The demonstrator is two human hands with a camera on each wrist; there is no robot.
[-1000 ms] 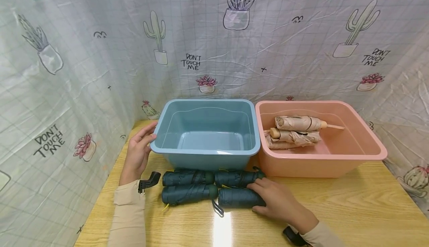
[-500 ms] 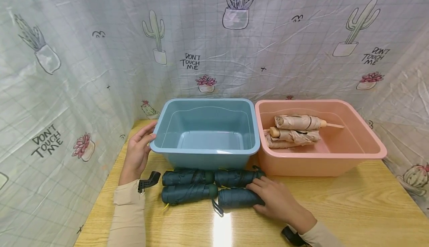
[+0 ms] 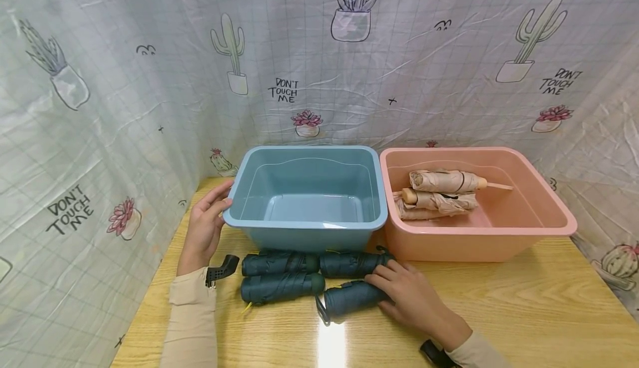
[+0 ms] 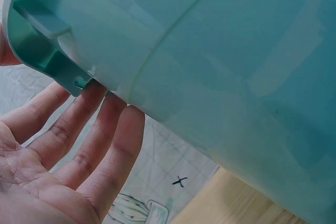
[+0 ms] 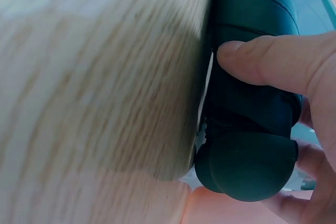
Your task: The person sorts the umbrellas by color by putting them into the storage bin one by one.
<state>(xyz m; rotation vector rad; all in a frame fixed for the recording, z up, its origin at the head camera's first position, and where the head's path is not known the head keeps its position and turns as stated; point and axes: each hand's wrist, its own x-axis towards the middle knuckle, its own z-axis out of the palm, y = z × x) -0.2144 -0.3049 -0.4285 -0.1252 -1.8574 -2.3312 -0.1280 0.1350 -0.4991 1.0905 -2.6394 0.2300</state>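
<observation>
Dark green folding umbrellas lie rolled in two rows before the blue bin [image 3: 304,240]. My right hand [image 3: 411,296] grips the front right umbrella [image 3: 349,298] near its handle end. In the right wrist view the thumb [image 5: 257,59] lies across its fabric, above the rounded green handle [image 5: 252,166], with fingers on the far side. That umbrella is tilted, its strap end nearer me. Beside it lie the front left umbrella [image 3: 279,288], the back left umbrella [image 3: 274,263] and the back right umbrella [image 3: 346,264]. My left hand [image 3: 203,226] touches the blue bin's left side, fingers fairly straight [image 4: 126,135] against the wall.
A pink bin [image 3: 474,246] stands right against the blue one, holding several beige rolled umbrellas [image 3: 444,181] with wooden-looking handles. Both bins stand on a wooden table [image 3: 539,312]. A cactus-print curtain [image 3: 319,57] hangs behind and along the sides.
The front right umbrella has swung from lying level to a slant, its handle end turned away from me, with my right hand on it. My left hand stays at the blue bin.
</observation>
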